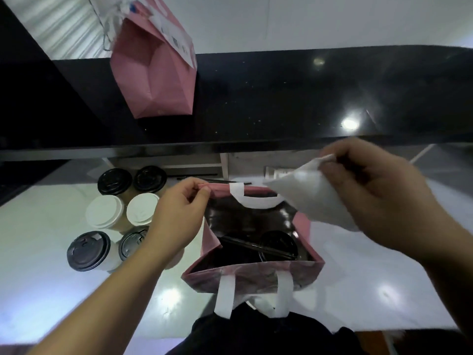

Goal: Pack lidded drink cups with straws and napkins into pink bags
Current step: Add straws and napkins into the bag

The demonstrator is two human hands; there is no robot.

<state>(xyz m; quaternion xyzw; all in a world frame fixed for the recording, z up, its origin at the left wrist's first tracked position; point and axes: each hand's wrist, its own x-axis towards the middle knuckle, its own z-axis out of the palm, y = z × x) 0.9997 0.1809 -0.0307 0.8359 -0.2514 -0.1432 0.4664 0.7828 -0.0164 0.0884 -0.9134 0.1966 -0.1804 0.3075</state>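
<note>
Open pink bag [252,274] stands on the white counter [38,290] right in front of the person, white handles up, dark glossy lining inside. Down in it: a black-lidded cup [277,245] with a black straw [245,245] lying across. Left hand [179,213] pinches the bag's far left rim. Right hand [378,190] pinches a white napkin [309,196] above the bag's right side. Six lidded cups [117,216] cluster just left. Behind, a black raised ledge [307,98] carries a second pink bag [153,62].

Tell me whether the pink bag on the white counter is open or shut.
Open. The left hand pinches the pink paper bag's rim, and a black-lidded cup shows inside.
</note>
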